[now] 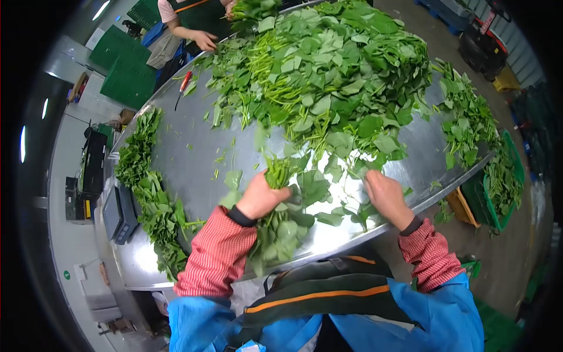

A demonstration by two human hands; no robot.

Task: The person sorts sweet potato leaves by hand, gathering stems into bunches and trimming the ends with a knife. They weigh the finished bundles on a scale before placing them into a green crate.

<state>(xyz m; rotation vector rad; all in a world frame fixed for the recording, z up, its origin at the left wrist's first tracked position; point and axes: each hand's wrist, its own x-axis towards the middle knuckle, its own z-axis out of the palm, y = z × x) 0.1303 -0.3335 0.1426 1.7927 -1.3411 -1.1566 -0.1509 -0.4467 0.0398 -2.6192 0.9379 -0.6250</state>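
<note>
At the centre of the frame, the left hand [260,196] is closed around a bunch of leafy stems [278,226], with the stem ends directed toward the top of the frame and the leaves directed toward the bottom, near the front edge of a metal table [193,132]. Right of centre, the right hand [386,196] is positioned with its fingers curled inward beside loose sprigs [314,186]; whether the fingertips pinch a stem cannot be told. Both forearms carry red checked sleeves [214,252]. Above the hands, a large heap of greens [346,76] occupies the upper centre of the frame and rests on the table. Along the left side of the table, a row of greens [155,202] extends toward the lower edge, just beside a dark scale [119,214]. A red-handled tool [184,83] lies at the upper left of the table surface. At the top left of the frame, a co-worker's hand [205,40] is located at the edge of the heap. At the right of the frame, beyond the table edge, a green crate [519,167] contains further leafy greens
</note>
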